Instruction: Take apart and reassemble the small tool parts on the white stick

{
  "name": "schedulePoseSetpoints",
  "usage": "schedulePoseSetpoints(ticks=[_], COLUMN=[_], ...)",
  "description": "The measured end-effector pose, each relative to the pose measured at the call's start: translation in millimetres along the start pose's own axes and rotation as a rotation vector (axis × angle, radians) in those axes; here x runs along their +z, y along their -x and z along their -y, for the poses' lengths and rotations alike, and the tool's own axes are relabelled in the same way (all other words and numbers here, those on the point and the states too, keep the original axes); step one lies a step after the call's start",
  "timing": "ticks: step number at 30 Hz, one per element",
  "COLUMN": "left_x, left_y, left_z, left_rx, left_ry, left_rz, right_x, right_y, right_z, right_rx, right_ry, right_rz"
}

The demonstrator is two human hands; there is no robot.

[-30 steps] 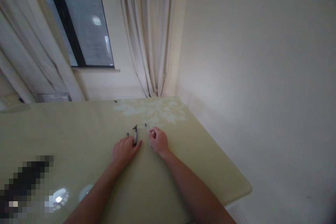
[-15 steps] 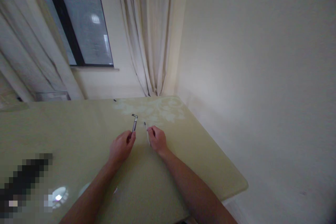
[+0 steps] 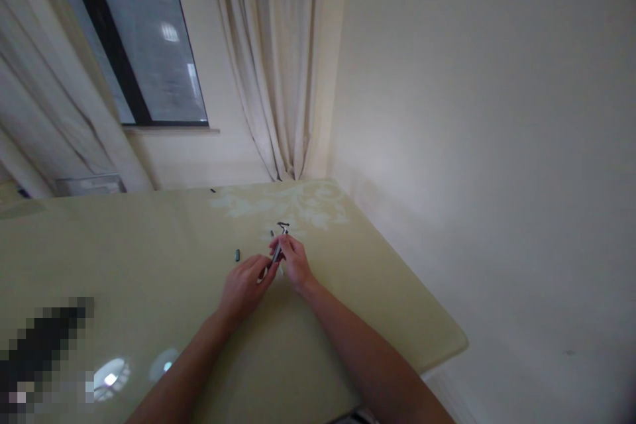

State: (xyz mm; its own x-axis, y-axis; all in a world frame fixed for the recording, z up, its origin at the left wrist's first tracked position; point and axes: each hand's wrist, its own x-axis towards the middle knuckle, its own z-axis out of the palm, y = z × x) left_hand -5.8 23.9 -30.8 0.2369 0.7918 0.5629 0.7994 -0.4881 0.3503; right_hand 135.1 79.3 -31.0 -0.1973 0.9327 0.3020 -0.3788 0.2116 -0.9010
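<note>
A razor (image 3: pixel 277 252) with a silver handle and a T-shaped head is held aslant over the table. My left hand (image 3: pixel 247 283) is closed around the lower end of its handle. Just below the head, the fingers of my right hand (image 3: pixel 298 265) are closed on the upper handle. Behind the right hand runs a thin white stick with a dark tip (image 3: pixel 271 233), mostly hidden; whether that hand grips it too cannot be made out. A small dark green piece (image 3: pixel 237 255) lies on the table beyond my left hand.
The pale, glossy table (image 3: pixel 397 318) has a floral pattern at its far corner. A tiny dark piece (image 3: pixel 212 190) lies by the far edge. A pixelated dark shape (image 3: pixel 44 351) covers the lower left. Curtains (image 3: pixel 278 66) and a wall (image 3: pixel 472 146) stand beyond.
My left hand has moved right with the razor, bringing it to my right hand, which now closes on its upper handle. The green piece has come into view on the table.
</note>
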Motion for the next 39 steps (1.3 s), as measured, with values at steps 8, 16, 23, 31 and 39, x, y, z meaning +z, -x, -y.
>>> schedulePoseSetpoints(ticks=[8,16,23,31,39], left_x=[-13.1,-26.1,-22.1,-26.0,-18.6], left_y=[-9,-8,-7,-6,-4], left_z=[11,15,20,21,26], left_rx=[-0.316,-0.482,-0.492,-0.453,-0.475], left_ry=[0.445,0.917,0.961,0.957,0.946], left_rz=[-0.079,0.027,0.019,0.077,0.064], right_x=[-15,-28,-28,-25,-22], right_y=[-4,-2,2,2,6], right_z=[16,27,32,38,42], right_rx=[0.183,0.405,0.436,0.477,0.452], right_ry=[-0.123,-0.035,-0.017,-0.054,-0.004], right_rz=[0.257,0.530,0.580,0.629,0.582])
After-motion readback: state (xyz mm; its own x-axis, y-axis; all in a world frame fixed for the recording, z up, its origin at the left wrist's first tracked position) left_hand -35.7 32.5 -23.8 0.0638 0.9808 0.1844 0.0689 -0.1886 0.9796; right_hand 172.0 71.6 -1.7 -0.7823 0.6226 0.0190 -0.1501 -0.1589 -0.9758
